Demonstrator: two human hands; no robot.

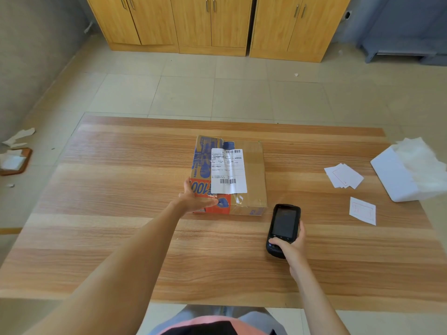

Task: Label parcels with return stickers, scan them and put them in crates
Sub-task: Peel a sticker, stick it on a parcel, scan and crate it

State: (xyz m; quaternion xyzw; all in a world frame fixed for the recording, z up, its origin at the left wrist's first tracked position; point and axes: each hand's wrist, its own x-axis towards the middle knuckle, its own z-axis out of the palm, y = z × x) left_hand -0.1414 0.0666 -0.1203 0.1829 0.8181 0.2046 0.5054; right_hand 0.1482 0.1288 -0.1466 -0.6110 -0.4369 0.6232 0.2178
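Parcel (242, 175) flat on counter (121, 238), long axis near-far, label (228, 171) up. Left hand (193, 200) released, touching near-left corner; right hand (291, 249) grasping scanner (283, 229), near-right.

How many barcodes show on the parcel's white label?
2: one barcode at the label's far right corner, one near its near edge. Other faces of the parcel are hidden.

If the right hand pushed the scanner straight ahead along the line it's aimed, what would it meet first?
Probably the parcel. The right hand grips the scanner, whose top end points up and slightly left at the box's near right corner. The scanner's height over the table is unclear, so it might clear that corner.
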